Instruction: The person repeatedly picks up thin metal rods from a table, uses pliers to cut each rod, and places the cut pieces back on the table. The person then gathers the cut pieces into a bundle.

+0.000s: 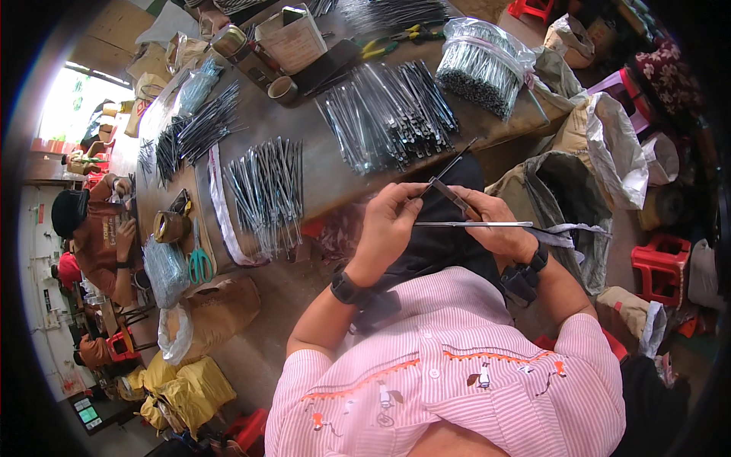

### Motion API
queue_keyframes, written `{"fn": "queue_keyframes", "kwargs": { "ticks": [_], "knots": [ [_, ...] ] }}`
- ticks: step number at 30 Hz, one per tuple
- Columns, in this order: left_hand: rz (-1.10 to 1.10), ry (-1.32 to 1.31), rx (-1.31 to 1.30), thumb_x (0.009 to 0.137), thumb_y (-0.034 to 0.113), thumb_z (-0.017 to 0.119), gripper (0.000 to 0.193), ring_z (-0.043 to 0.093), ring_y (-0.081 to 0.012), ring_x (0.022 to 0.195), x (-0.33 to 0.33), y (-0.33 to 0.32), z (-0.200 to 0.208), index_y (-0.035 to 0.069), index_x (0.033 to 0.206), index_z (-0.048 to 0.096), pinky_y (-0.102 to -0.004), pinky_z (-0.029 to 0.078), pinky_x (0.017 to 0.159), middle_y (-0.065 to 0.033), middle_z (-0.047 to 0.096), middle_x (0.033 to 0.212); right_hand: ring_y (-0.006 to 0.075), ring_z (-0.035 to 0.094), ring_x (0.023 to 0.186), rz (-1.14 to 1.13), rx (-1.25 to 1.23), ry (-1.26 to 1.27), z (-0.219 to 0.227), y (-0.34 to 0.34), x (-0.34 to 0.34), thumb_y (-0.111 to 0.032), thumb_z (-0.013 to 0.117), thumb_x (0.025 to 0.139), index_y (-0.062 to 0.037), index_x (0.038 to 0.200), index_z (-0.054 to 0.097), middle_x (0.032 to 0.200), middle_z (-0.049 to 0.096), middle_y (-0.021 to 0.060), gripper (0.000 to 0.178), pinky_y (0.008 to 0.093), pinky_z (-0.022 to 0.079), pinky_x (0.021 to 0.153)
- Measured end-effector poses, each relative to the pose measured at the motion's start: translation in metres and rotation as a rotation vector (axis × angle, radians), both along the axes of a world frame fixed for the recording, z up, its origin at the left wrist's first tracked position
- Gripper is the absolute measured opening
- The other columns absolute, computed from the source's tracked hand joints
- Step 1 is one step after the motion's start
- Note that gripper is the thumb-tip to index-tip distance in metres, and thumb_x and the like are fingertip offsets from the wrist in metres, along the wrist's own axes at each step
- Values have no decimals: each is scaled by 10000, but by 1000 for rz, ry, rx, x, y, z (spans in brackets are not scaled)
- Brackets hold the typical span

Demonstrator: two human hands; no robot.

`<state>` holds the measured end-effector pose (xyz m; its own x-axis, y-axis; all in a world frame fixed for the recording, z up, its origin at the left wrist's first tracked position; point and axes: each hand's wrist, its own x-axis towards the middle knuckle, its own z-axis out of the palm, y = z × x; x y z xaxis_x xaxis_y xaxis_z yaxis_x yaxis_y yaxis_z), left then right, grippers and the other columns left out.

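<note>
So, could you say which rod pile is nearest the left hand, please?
The wide pile left of the bagged bundle; others lie farther from the left hand.

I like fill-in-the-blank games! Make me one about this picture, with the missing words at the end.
1. The left hand and right hand each have a ____ strap at the wrist.
2. The round bundle at the top is wrapped in clear ____.
3. The tool with blue-green finger loops, hanging or lying at the left, is a pair of ____.
4. The crumpled bags at the bottom left are coloured ____.

Missing words: black; plastic; scissors; yellow.
</note>
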<state>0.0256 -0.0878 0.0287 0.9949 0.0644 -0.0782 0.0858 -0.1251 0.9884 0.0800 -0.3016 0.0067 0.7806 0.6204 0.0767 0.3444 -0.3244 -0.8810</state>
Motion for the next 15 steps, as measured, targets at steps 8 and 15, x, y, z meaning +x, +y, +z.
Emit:
{"fn": "queue_keyframes", "kwargs": {
  "ticks": [8,15],
  "knots": [
    [-20,72,-23,931,58,564,242,442,-16,551,2,0,-8,34,1158,646,-186,358,490,43,550,744,388,604,693,-4,-139,79,0,-6,-1,-79,542,775,-15,1022,593,760,604,224,260,420,479,637],
    [23,-94,410,875,189,681,334,560,-202,801,-8,17,15,27,1164,641,-305,457,756,-94,520,925,419,573,673,-22,-161,2,-2,5,6,-112,541,770,-20,988,580,706,568,229,240,451,454,620]
  ]
}}
